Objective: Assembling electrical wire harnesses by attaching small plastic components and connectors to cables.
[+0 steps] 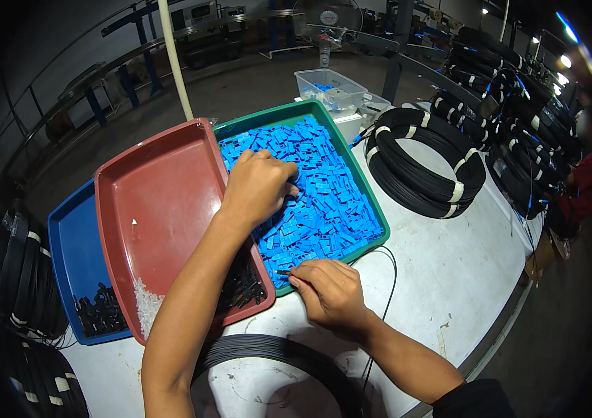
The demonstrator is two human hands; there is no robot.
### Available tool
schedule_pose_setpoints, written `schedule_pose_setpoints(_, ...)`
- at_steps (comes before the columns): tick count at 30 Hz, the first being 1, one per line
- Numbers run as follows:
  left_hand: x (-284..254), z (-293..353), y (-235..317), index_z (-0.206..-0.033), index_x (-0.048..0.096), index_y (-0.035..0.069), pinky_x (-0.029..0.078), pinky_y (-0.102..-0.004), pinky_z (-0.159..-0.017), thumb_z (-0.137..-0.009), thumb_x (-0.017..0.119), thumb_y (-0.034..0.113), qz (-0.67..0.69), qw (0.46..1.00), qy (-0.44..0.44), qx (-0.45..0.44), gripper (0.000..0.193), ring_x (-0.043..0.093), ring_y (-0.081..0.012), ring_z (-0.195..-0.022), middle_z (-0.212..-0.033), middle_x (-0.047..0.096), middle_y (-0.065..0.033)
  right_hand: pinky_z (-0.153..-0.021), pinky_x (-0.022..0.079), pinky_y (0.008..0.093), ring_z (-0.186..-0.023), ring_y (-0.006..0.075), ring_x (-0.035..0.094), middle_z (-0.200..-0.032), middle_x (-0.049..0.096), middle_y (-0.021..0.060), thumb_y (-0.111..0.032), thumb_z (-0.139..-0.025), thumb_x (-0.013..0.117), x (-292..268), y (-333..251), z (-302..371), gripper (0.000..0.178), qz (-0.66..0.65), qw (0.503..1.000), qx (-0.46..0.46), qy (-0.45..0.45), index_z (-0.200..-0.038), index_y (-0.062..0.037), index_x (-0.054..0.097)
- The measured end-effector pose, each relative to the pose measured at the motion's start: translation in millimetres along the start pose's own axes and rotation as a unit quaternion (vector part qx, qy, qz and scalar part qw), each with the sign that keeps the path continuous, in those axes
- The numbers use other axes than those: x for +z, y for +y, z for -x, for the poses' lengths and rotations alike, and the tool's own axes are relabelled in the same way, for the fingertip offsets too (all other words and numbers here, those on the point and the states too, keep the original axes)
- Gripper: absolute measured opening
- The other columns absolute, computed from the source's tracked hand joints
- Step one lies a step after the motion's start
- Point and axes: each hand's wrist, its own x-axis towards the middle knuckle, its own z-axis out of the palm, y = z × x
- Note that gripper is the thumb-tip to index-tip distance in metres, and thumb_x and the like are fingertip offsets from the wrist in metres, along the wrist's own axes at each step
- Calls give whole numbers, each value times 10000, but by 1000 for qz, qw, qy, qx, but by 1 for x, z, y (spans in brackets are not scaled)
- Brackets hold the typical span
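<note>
Blue clips (331, 202) fill a green tray (275, 118) that a red tray (164, 188) overlaps

No lettering, number or sign can be read

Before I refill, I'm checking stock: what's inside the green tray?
Many small blue pieces lie in the green tray. The pile covers most of its floor; the left hand hides whatever lies directly beneath.
</note>
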Motion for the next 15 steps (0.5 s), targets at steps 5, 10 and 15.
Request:
schedule_pose_setpoints(5, -36, 21, 4, -887, 768, 59, 527, -399, -696, -737, 871, 224, 144, 982, 77, -94, 245, 675, -265, -780, -835, 755, -96, -653, 524, 369, -737, 273, 683, -860, 705, 102, -14, -830, 736, 7, 0, 2, 97, -9, 1000, -9, 1, -908, -19, 680)
schedule_pose_setpoints(10, -92, 66, 33, -921, 782, 35, 481, -305, -613, -800, 821, 174, 275, 939, 63, -197, 189, 658, -133, -624, -767, 748, -92, -665, 533, 398, -727, 306, 683, -836, 697, 123, -33, -852, 728, 5, -2, 8, 76, -36, 999, 31, -6, -907, -20, 677)
schedule_pose_setpoints(15, -132, 131, 49, -950, 744, -13, 496, -315, -616, -857, 762, 111, 318, 902, 56, -287, 157, 650, -143, -658, -756, 722, -115, -677, 536, 401, -747, 312, 684, -856, 697, 141, -40, -874, 714, 8, -12, 10, 60, -66, 996, 36, -36, -918, -7, 690)
